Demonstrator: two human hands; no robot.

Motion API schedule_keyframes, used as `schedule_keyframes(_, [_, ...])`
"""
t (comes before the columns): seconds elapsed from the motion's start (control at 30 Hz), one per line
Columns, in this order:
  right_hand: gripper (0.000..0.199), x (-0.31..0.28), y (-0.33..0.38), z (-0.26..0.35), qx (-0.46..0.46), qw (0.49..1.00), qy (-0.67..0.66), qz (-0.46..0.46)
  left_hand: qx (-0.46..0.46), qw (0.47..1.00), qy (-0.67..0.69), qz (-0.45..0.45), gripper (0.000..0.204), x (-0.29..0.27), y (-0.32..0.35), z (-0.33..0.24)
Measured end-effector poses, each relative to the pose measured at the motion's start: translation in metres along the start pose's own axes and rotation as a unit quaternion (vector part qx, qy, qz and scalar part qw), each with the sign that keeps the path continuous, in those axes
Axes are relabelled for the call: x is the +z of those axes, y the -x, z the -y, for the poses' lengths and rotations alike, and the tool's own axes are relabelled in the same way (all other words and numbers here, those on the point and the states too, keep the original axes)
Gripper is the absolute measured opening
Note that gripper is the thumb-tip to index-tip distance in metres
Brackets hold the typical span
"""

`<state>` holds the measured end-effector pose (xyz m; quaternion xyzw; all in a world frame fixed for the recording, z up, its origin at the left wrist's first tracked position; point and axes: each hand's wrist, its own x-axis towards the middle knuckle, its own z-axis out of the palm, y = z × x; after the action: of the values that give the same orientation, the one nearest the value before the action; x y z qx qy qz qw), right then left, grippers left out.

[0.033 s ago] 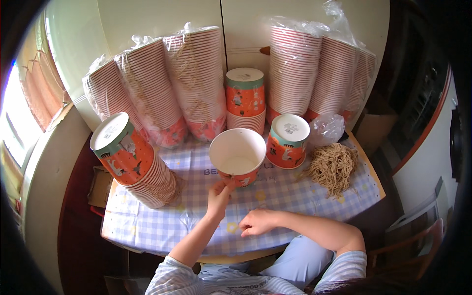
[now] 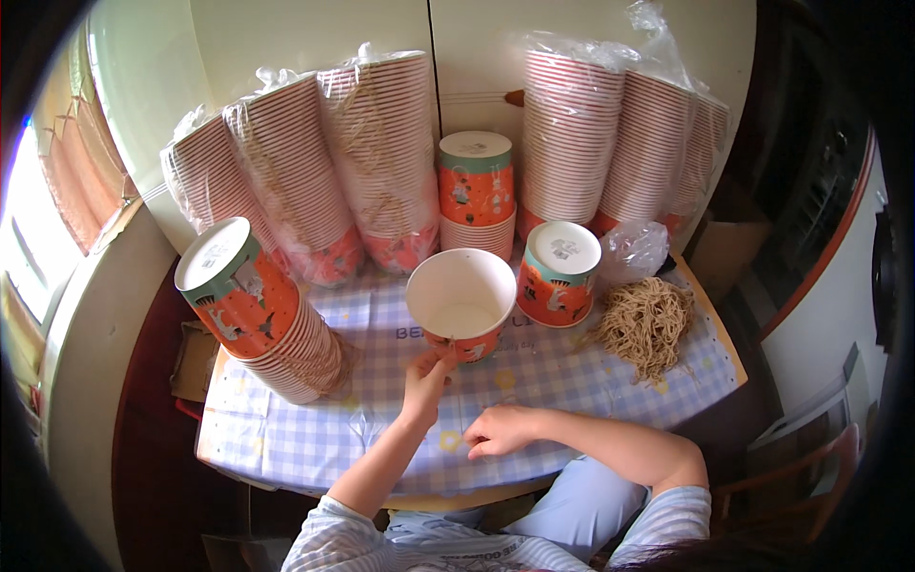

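A white-lined paper tub [image 2: 461, 296] with an orange printed outside stands mouth up at the middle of the table. My left hand [image 2: 425, 386] is at its near wall, fingertips pressed together just below the rim; whatever they pinch is too small to make out. On the cloth closer to me lies my right hand [image 2: 500, 432], its fingers curled into a loose fist, touching no tub. To the right sits an upside-down tub [image 2: 558, 276], and beside it a heap of tan paper shreds or twine [image 2: 648, 324].
Tall plastic-wrapped stacks of tubs [image 2: 376, 153] line the back, with more wrapped stacks [image 2: 572, 133] at right. Between them stands a shorter upturned stack [image 2: 475, 191]. Another stack [image 2: 253, 315] is at left. A crumpled clear bag [image 2: 634, 250] lies by the heap on the checked tablecloth [image 2: 572, 381].
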<state>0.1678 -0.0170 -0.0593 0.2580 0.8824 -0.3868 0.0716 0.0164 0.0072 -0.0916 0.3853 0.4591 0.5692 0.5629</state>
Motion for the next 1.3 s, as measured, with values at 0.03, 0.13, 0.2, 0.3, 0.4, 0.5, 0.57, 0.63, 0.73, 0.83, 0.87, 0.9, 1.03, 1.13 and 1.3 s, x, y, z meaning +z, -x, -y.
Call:
schedule_keyframes(0.03, [0.024,0.000,-0.001,0.000,-0.002,1.000,0.000,0.001,0.000,1.000,-0.001,-0.002,0.013,0.000,0.000,-0.001])
schedule_keyframes(0.13, [0.025,-0.001,0.000,0.000,0.002,1.000,0.013,0.006,-0.074,0.990,0.117,0.018,0.013,0.005,-0.003,-0.003])
schedule_keyframes(0.2, [0.025,0.000,-0.002,0.000,0.011,0.999,0.028,0.013,-0.123,0.968,0.205,0.072,0.011,0.004,-0.004,-0.005])
schedule_keyframes(0.3, [0.025,0.001,-0.002,0.000,0.006,1.000,0.016,0.007,-0.132,0.960,0.237,0.063,0.010,0.005,-0.006,-0.004])
schedule_keyframes(0.4, [0.024,0.001,-0.001,0.000,0.005,1.000,0.017,0.006,-0.135,0.959,0.244,0.056,0.009,0.008,-0.006,-0.005])
schedule_keyframes(0.5, [0.024,0.000,-0.002,0.000,-0.001,1.000,0.027,0.015,-0.129,0.958,0.249,0.066,0.009,0.006,-0.009,-0.002])
schedule_keyframes(0.57, [0.024,0.000,-0.001,-0.001,-0.010,1.000,0.026,0.010,-0.128,0.958,0.249,0.060,0.009,0.006,-0.009,-0.002])
schedule_keyframes(0.63, [0.025,0.002,-0.001,-0.003,-0.018,1.000,0.025,0.005,-0.128,0.958,0.249,0.055,0.010,0.006,-0.009,-0.003])
schedule_keyframes(0.73, [0.026,0.002,0.000,-0.005,-0.036,0.999,-0.005,0.002,-0.146,0.967,0.203,0.036,0.011,0.010,-0.004,-0.008])
schedule_keyframes(0.83, [0.024,-0.006,0.006,0.004,-0.051,0.986,-0.141,0.074,-0.022,1.000,0.013,-0.014,0.013,-0.004,-0.004,-0.007])
schedule_keyframes(0.87, [0.022,-0.007,0.006,0.008,-0.071,0.971,-0.200,0.108,0.062,0.998,-0.026,-0.016,0.013,-0.021,-0.008,-0.001])
schedule_keyframes(0.9, [0.021,-0.007,0.007,0.011,-0.088,0.952,-0.259,0.140,0.187,0.977,-0.092,-0.039,0.011,-0.027,-0.012,-0.005])
schedule_keyframes(1.03, [0.023,-0.010,0.013,0.016,-0.092,0.927,-0.292,0.215,0.347,0.848,-0.393,-0.075,0.020,-0.032,-0.018,-0.053])
schedule_keyframes(1.13, [0.021,-0.012,0.017,0.025,-0.145,0.888,-0.332,0.283,0.455,0.673,-0.583,-0.012,0.028,-0.038,-0.029,-0.071])
schedule_keyframes(1.3, [0.022,-0.020,0.027,0.034,-0.209,0.872,-0.347,0.274,0.461,0.655,-0.590,0.104,0.017,-0.040,-0.034,-0.077])
